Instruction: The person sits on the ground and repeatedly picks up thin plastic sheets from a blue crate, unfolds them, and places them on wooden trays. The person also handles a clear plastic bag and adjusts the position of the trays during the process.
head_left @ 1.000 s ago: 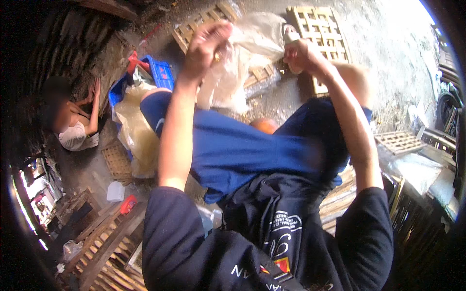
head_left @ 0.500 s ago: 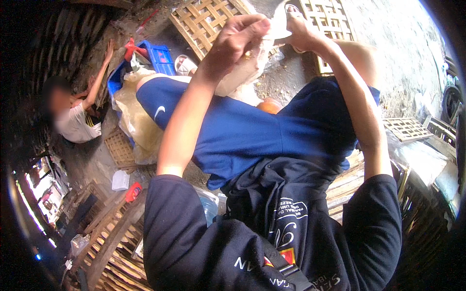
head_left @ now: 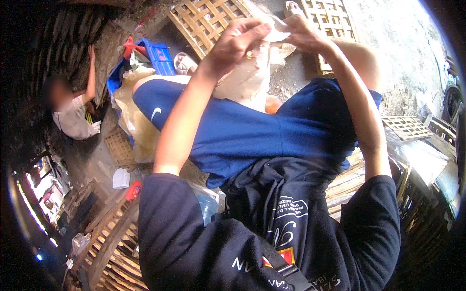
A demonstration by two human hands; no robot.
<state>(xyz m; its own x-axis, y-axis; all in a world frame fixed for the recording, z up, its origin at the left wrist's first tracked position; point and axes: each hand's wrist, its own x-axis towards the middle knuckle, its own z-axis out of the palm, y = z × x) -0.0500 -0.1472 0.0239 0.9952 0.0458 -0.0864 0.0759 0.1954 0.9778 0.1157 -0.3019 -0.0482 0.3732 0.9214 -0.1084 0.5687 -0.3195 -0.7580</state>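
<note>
At the top centre, both my hands are raised in front of my knees. My left hand (head_left: pixel 238 44) is closed, thumb and fingers pinching the edge of a thin white piece (head_left: pixel 277 35), whose exact kind I cannot make out. On its other side my right hand (head_left: pixel 306 34) grips the same piece with bent fingers. Below my left hand, between my legs, stands a pale, translucent plastic bag (head_left: pixel 248 85); its contents are not clear. A rounded orange thing (head_left: pixel 273 104) shows partly beside the bag, by my blue shorts (head_left: pixel 238 131).
Woven bamboo trays (head_left: pixel 211 24) lie ahead. At the left are a blue crate (head_left: pixel 159 57), a yellowish plastic bag (head_left: pixel 138 109) and a seated person (head_left: pixel 75 114) with one arm raised. A white box (head_left: pixel 121 178) and slatted bamboo rack (head_left: pixel 114 247) are lower left.
My right hand has shifted slightly down, and the white piece between my hands has tilted lower. The other person's raised arm has moved to the left.
</note>
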